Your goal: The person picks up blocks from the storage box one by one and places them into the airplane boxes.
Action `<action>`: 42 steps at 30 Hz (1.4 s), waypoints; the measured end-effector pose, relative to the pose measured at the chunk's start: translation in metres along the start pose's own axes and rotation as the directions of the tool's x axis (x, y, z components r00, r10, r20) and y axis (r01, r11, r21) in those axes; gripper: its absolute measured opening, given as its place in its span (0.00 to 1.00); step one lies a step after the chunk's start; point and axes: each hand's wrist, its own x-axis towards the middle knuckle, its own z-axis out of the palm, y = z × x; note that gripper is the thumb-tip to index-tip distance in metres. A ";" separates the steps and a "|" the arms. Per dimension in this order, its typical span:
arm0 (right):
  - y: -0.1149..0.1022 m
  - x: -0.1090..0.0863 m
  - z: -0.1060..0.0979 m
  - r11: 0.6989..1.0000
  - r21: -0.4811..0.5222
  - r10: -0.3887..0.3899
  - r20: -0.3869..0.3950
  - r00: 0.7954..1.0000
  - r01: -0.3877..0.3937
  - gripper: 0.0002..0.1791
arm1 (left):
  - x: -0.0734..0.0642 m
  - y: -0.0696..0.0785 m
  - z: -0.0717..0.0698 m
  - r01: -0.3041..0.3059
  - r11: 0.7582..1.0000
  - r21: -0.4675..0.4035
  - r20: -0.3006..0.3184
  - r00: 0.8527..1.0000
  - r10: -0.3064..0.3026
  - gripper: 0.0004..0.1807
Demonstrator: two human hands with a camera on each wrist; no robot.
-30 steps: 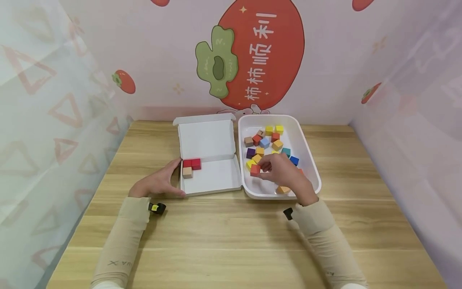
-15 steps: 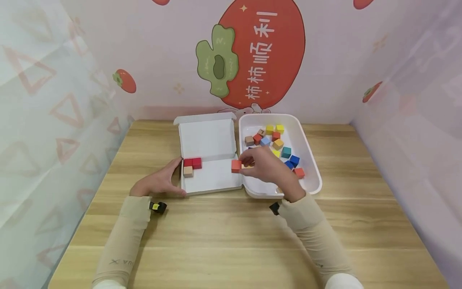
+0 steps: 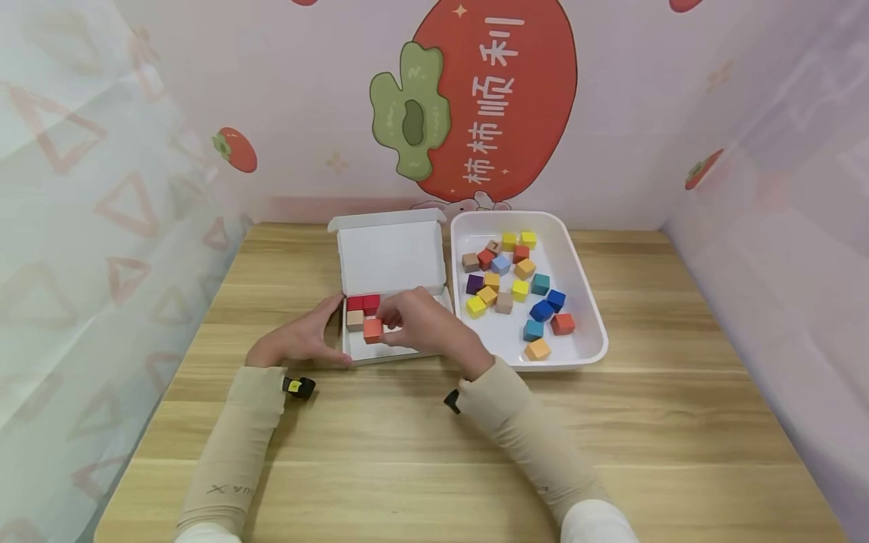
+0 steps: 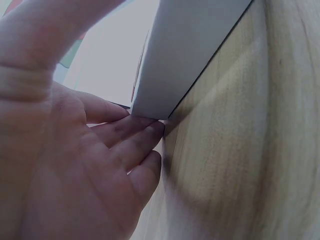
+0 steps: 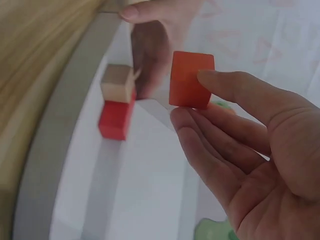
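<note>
In the head view my right hand (image 3: pixel 429 323) pinches an orange-red wooden cube (image 3: pixel 373 332) over the left part of a white cardboard box (image 3: pixel 391 256). The right wrist view shows that cube (image 5: pixel 191 80) between thumb and fingertips. Inside the box, at its left end, are two red cubes (image 3: pixel 363 305) side by side and a plain wood cube (image 3: pixel 355 321) in front of them. My left hand (image 3: pixel 302 335) spans the box's left side, thumb at the front corner and fingers at the back. In the left wrist view its fingers (image 4: pixel 142 145) touch a box corner.
Right of the box stands a white plastic tray (image 3: pixel 596 332) with several loose coloured cubes, among them a yellow cube (image 3: pixel 520 290) and a blue cube (image 3: pixel 541 310). The box lid stands raised toward the printed backdrop (image 3: pixel 305 181). Wooden tabletop (image 3: pixel 380 445) lies in front.
My right hand has carried the orange-red cube leftward from the tray, across the box's right edge, to beside the plain wood cube. The left hand has stayed at the box's left side.
</note>
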 end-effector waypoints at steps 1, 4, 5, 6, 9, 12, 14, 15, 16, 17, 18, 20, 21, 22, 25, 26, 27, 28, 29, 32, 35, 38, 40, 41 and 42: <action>0.001 0.004 0.005 1.000 -0.001 0.004 -0.002 1.000 -0.004 0.11 | 0.000 0.000 0.000 -0.002 1.000 -0.005 0.000 1.000 0.002 0.76; 0.004 0.018 0.019 1.000 -0.017 0.017 -0.009 1.000 -0.017 0.10 | 0.001 0.000 0.000 -0.023 0.999 -0.024 0.000 1.000 0.023 0.75; 0.006 0.022 0.023 1.000 -0.021 0.020 -0.010 1.000 -0.020 0.10 | 0.001 0.000 0.001 -0.028 0.999 -0.026 -0.001 1.000 0.028 0.75; 0.007 0.026 0.027 0.999 -0.026 0.022 -0.009 1.000 -0.022 0.10 | 0.001 -0.001 0.001 -0.030 0.999 -0.024 -0.002 1.000 0.030 0.75; 0.011 0.034 0.037 0.999 -0.036 0.023 -0.010 1.000 -0.024 0.09 | 0.000 -0.001 0.001 -0.032 0.999 -0.021 -0.001 0.999 0.032 0.75; 0.015 0.040 0.045 0.999 -0.042 0.029 -0.020 0.999 -0.030 0.08 | 0.000 0.000 0.001 -0.025 1.000 -0.018 0.003 1.000 0.025 0.75; 0.017 0.041 0.050 0.998 -0.044 0.032 -0.027 0.999 -0.033 0.07 | 0.000 0.000 0.001 -0.022 1.000 -0.022 0.004 1.000 0.022 0.75; 0.017 0.042 0.052 0.998 -0.045 0.037 -0.032 0.999 -0.038 0.07 | 0.000 0.001 0.001 -0.021 0.999 -0.027 0.003 1.000 0.021 0.75; 0.018 0.043 0.055 0.997 -0.053 0.045 -0.035 0.998 -0.047 0.07 | 0.000 0.001 0.001 -0.022 0.999 -0.030 0.002 1.000 0.022 0.75; 0.018 0.043 0.057 0.997 -0.057 0.054 -0.040 0.998 -0.056 0.07 | 0.000 0.001 0.000 -0.023 0.999 -0.030 0.001 1.000 0.023 0.75; 0.019 0.044 0.059 0.996 -0.060 0.064 -0.043 0.997 -0.066 0.07 | 0.000 0.000 0.000 -0.030 0.999 -0.027 0.002 1.000 0.030 0.75; 0.019 0.045 0.063 0.994 -0.070 0.086 -0.055 0.995 -0.090 0.07 | 0.000 0.000 0.000 -0.037 0.999 -0.027 0.002 0.999 0.037 0.75; 0.019 0.045 0.064 0.992 -0.072 0.101 -0.062 0.993 -0.106 0.07 | 0.001 0.000 0.000 -0.041 0.999 -0.025 0.003 0.999 0.042 0.75; 0.019 0.045 0.065 0.990 -0.080 0.110 -0.070 0.991 -0.116 0.07 | 0.001 0.000 0.000 -0.041 0.999 -0.016 0.003 0.999 0.041 0.75; 0.017 0.046 0.068 0.987 -0.087 0.125 -0.103 0.987 -0.134 0.07 | 0.001 -0.001 0.000 -0.033 0.999 -0.008 0.003 0.999 0.033 0.75; 0.017 0.046 0.069 0.986 -0.087 0.130 -0.111 0.985 -0.140 0.07 | 0.001 -0.001 0.000 -0.029 1.000 -0.003 0.003 1.000 0.029 0.75; 0.016 0.047 0.069 0.986 -0.092 0.131 -0.120 0.984 -0.142 0.07 | 0.001 -0.001 0.000 -0.023 1.000 0.004 0.003 1.000 0.023 0.75; 0.016 0.047 0.069 0.985 -0.098 0.132 -0.127 0.983 -0.145 0.06 | 0.001 0.000 0.000 -0.018 1.000 0.005 0.003 1.000 0.018 0.75; 0.015 0.047 0.069 0.984 -0.097 0.134 -0.130 0.982 -0.148 0.07 | 0.001 0.000 0.000 -0.014 1.000 0.006 0.003 1.000 0.014 0.75; 0.012 0.044 0.067 0.981 -0.117 0.142 -0.126 0.982 -0.157 0.10 | 0.000 0.001 0.000 -0.002 1.000 0.011 0.002 1.000 0.002 0.76; 0.009 0.037 0.059 0.979 -0.126 0.146 -0.112 0.983 -0.160 0.14 | 0.000 0.002 0.000 0.000 1.000 0.009 0.003 1.000 0.000 0.76; 0.006 0.026 0.048 0.983 -0.117 0.129 -0.107 0.986 -0.142 0.17 | 0.000 0.002 0.000 -0.001 1.000 0.011 0.006 1.000 0.000 0.76; 0.005 0.017 0.039 0.986 -0.096 0.124 -0.107 0.987 -0.134 0.18 | 0.000 0.002 0.000 0.004 1.000 0.007 0.005 1.000 -0.004 0.76; 0.005 0.012 0.034 0.988 -0.083 0.117 -0.109 0.987 -0.126 0.18 | 0.000 0.002 0.000 0.008 1.000 0.010 0.004 1.000 -0.008 0.76; 0.004 0.007 0.028 0.990 -0.066 0.116 -0.112 0.987 -0.123 0.17 | 0.000 0.002 0.000 0.009 1.000 0.012 0.004 1.000 -0.009 0.76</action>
